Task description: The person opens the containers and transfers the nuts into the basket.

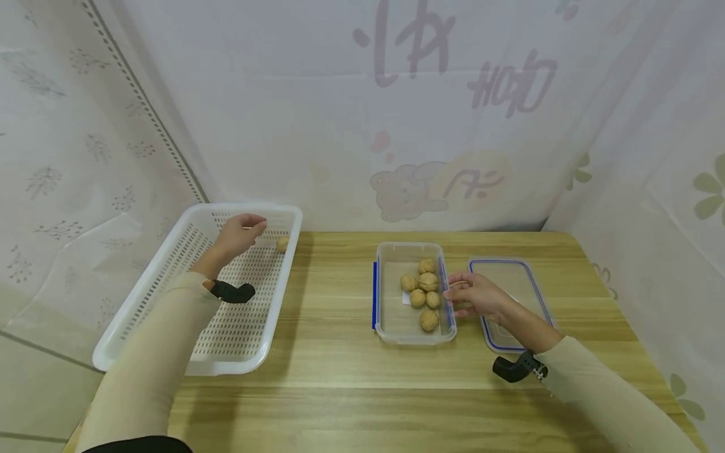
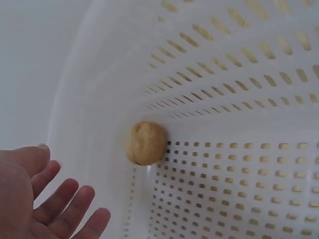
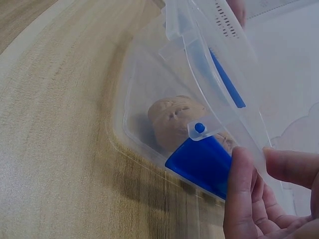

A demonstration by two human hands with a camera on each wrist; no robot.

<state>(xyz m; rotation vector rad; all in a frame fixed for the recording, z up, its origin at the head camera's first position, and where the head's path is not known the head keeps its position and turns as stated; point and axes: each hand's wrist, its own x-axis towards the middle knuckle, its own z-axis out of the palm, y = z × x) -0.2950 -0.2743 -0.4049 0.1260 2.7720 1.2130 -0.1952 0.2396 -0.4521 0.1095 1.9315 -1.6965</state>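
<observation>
A single walnut (image 2: 145,143) lies in a corner of the white perforated basket (image 1: 274,314). Over that basket hangs my left hand (image 1: 240,234), its fingers apart from the walnut and nothing held in them. Several walnuts (image 1: 428,282) sit in a clear plastic container (image 1: 391,321) with blue side latches. My right hand (image 1: 476,294) pinches the container's right rim between thumb and fingers, near the blue latch (image 3: 202,164) in the right wrist view. The container has no lid on it.
To the container's right, partly under my right forearm, a clear lid (image 1: 512,277) with a blue seal lies on the wooden table (image 1: 340,365). Behind the table hangs a printed white curtain (image 1: 317,126), with more curtain at both sides.
</observation>
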